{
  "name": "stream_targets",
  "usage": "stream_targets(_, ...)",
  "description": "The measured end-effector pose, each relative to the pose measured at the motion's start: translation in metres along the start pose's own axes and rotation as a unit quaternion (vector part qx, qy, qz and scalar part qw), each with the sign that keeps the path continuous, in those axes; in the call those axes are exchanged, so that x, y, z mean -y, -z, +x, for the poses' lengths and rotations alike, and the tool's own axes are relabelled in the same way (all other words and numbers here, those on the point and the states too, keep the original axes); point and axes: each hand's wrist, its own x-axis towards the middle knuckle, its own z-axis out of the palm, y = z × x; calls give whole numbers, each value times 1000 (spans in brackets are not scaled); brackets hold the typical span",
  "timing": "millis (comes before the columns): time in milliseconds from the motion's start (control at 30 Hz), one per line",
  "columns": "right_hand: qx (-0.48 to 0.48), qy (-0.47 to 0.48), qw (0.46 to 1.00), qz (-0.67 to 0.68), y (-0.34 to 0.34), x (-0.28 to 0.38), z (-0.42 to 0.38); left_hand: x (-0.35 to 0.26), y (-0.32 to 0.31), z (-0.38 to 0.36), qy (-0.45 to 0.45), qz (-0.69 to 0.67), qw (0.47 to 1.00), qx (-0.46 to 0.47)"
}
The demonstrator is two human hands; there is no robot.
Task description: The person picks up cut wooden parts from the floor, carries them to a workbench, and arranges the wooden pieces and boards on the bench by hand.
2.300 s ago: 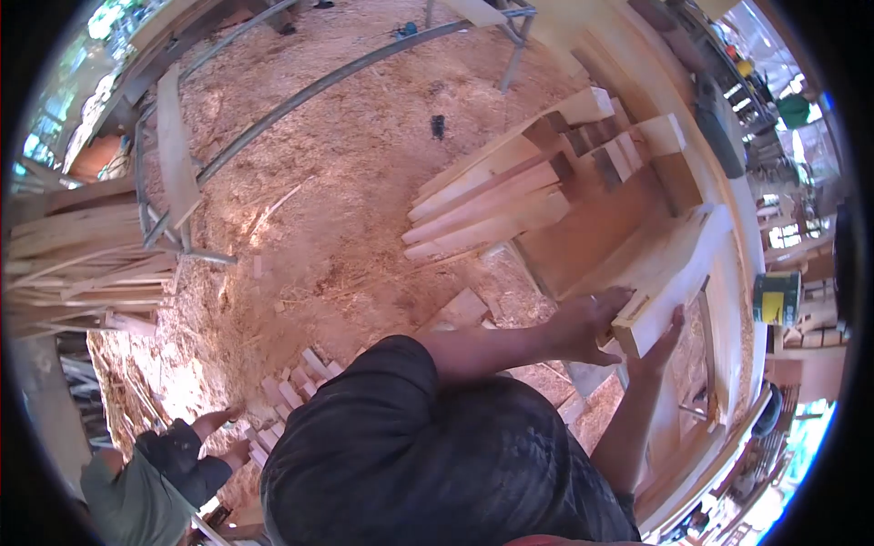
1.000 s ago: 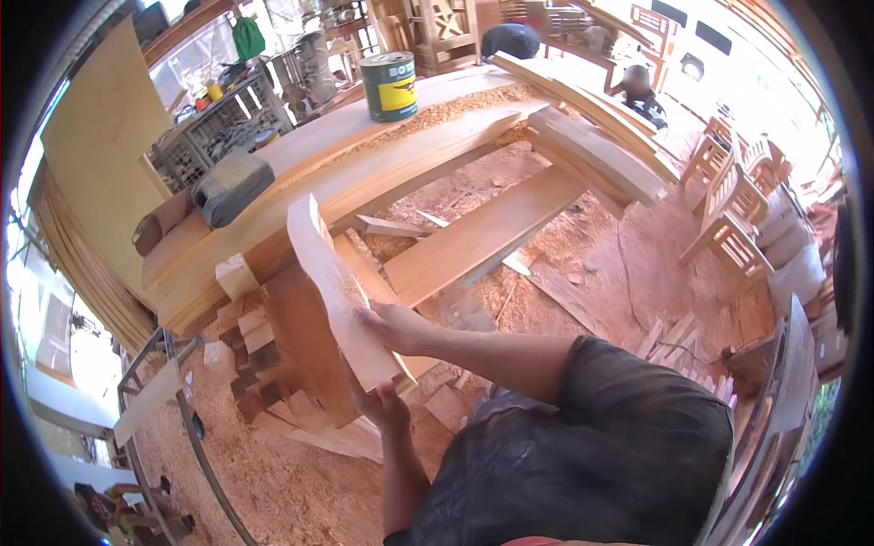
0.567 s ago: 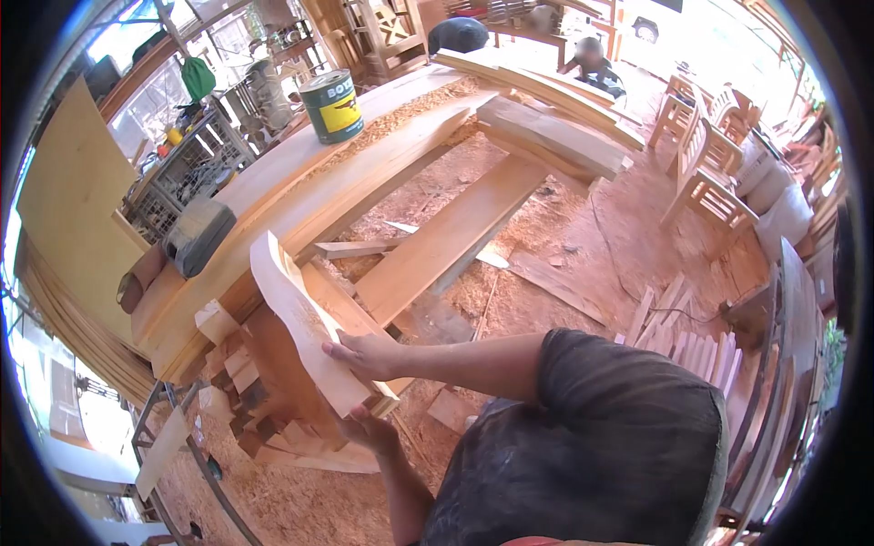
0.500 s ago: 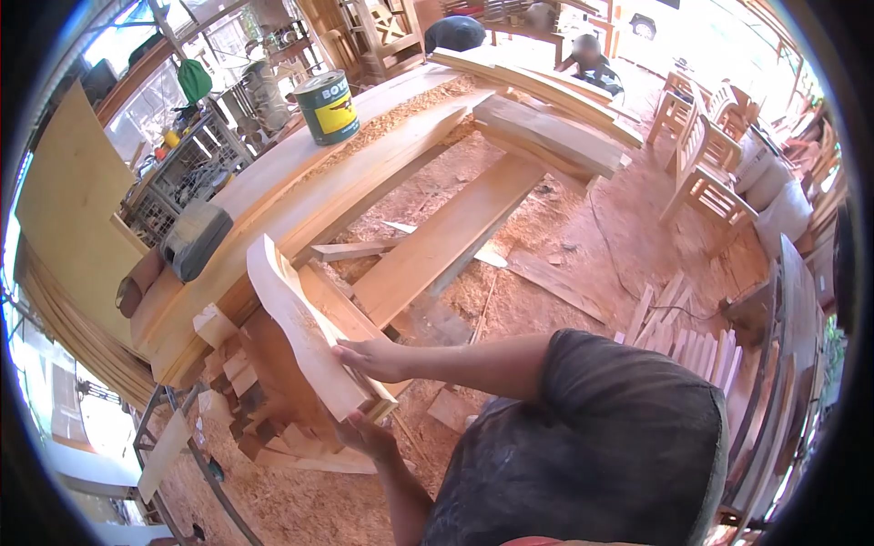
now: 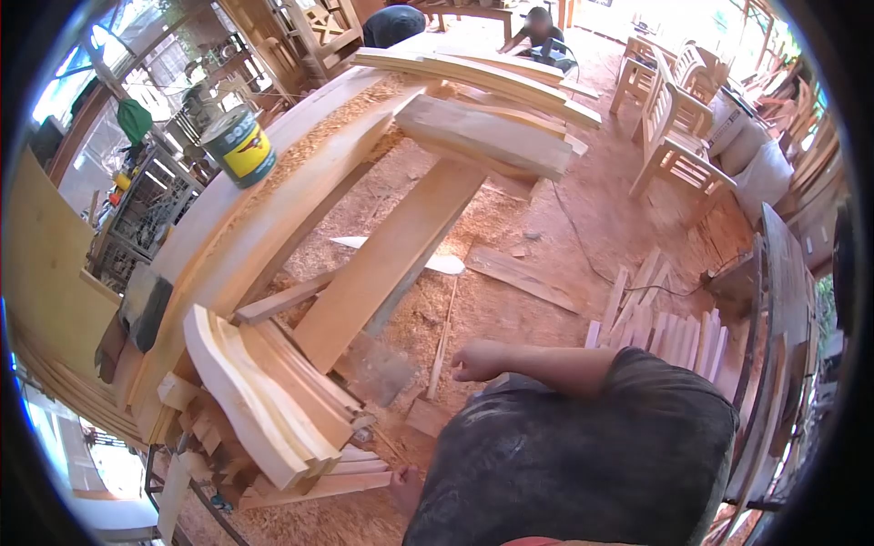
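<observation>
A stack of curved, pale wooden pieces (image 5: 250, 396) rests at the lower left, against the near end of the long workpiece. My right hand (image 5: 478, 361) hovers to the right of the stack, its fingers curled and nothing visible in them. Lower down, my left hand (image 5: 407, 485) is close to my dark shirt, partly hidden, with its fingers folded in. Neither hand touches the stack. Thin wooden strips (image 5: 328, 484) lie under the stack's near end.
A paint can (image 5: 239, 147) and a belt sander-like tool (image 5: 144, 307) stand on long boards strewn with shavings. A wide plank (image 5: 391, 264) spans between the boards. Wooden chairs (image 5: 678, 118) are at the right. A person (image 5: 542, 41) sits at the back.
Both hands have let go of the curved wooden piece and drawn back toward my body. The piece now sits with the stack. My view has shifted to the right.
</observation>
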Motion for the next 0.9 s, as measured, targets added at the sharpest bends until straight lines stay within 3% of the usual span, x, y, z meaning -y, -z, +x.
stream_targets(33, 1, -12, 1000, -10, 11, -13, -10, -35, -16, -2, 23, -21, 999, 42)
stream_targets(100, 17, -21, 999, -22, 35, -44, -18, -67, -54, 16, -20, -22, 998, 49)
stream_targets(200, 33, -25, 998, -55, 77, -97, -25, -117, -104, 47, -47, -9, 999, 9)
stream_targets(300, -12, -46, 999, -25, 113, -166, -30, -175, -150, 64, -102, -31, 994, 5)
stream_targets(433, -63, -144, 987, 19, 181, -227, -64, -243, -191, 68, -92, 38, 993, 55)
stream_targets(567, -201, -138, 952, 185, 216, -285, -87, -292, -212, 66, -79, 17, 994, 80)
stream_targets(667, -278, -189, 808, 485, 226, -307, -86, -310, -218, 90, -101, 31, 992, 74)
stream_targets(800, -313, -142, 682, 645, 225, -322, -68, -355, -216, 132, -110, 1, 991, 76)
stream_targets(900, -343, -141, 586, 720, 238, -298, -58, -395, -228, 187, -149, -49, 984, 79)
